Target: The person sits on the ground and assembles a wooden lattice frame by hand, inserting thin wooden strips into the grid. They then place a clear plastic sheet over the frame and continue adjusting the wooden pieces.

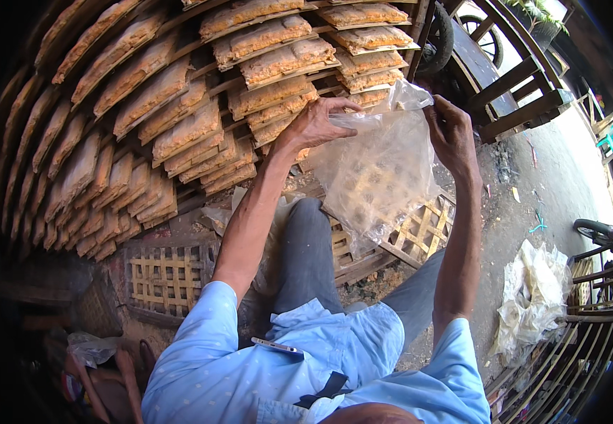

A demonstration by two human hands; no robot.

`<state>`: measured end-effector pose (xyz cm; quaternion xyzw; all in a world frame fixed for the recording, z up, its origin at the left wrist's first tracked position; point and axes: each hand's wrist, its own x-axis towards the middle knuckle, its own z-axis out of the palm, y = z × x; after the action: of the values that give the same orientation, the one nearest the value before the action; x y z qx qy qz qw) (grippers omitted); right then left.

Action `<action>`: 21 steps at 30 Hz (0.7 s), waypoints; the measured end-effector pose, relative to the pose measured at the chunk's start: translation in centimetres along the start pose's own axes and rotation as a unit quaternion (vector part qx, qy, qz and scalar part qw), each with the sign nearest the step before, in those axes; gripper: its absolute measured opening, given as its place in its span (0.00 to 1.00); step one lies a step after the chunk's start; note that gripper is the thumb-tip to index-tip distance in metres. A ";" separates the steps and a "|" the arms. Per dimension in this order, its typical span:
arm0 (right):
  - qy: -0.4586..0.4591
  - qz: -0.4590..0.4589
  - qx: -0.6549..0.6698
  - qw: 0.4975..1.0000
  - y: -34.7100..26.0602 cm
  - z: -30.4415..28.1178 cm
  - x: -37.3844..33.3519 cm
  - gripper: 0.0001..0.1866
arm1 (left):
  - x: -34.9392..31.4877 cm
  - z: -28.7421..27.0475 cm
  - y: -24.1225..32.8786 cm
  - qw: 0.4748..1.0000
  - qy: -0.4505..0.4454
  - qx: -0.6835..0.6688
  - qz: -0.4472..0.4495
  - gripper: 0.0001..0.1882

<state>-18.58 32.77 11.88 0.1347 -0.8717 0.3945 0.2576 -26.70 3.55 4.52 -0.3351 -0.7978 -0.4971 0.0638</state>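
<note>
A clear plastic sheet or bag (377, 173) hangs in front of me, stretched between my hands above my knees. Its upper right corner is pinched in the fingers of my right hand (455, 134). At the upper left edge, my left hand (318, 126) has the film between its thumb and curved fingers, which stand a little apart. Through the film, a woven bamboo lattice tray (419, 230) shows faintly; its uncovered part lies by my right knee. Behind my left hand rise stacked boards bearing crumbly, orange-tan slabs (289, 60).
More slab-laden racks (169, 92) fill the left. Another lattice tray (165, 275) lies left of my legs. A crumpled plastic pile (532, 293) and slatted bamboo frame (561, 367) are at right. A phone (277, 347) rests on my lap. Another person's arms (112, 374) show lower left.
</note>
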 end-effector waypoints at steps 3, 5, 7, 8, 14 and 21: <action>0.078 0.018 -0.035 0.996 -0.1 -2.1 0.3 0.09 | 0.3 0.0 -0.7 0.987 -0.045 0.084 -0.129 0.21; 0.114 0.028 -0.082 0.990 4.1 -4.4 0.5 0.13 | -0.7 -1.4 -3.3 0.992 -0.005 0.043 -0.117 0.20; 0.126 0.039 -0.113 0.985 5.6 -5.5 0.1 0.14 | -1.6 -3.0 -6.3 0.993 0.015 -0.044 -0.106 0.17; 0.138 0.033 -0.117 0.983 6.4 -6.0 -0.3 0.14 | -1.6 -3.2 -6.7 0.991 0.024 -0.090 -0.096 0.16; 0.121 0.081 -0.225 0.963 -1.2 -5.1 -1.8 0.30 | 0.0 -0.4 -1.2 0.881 0.006 -0.474 -0.013 0.03; -0.100 0.023 -0.049 0.993 -0.9 1.4 1.3 0.37 | 2.0 4.6 5.8 0.888 -0.077 -0.454 0.018 0.14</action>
<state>-19.79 31.06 12.35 0.1408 -0.9143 0.3415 0.1660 -23.70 9.98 7.50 -0.3789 -0.4818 -0.7761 -0.1483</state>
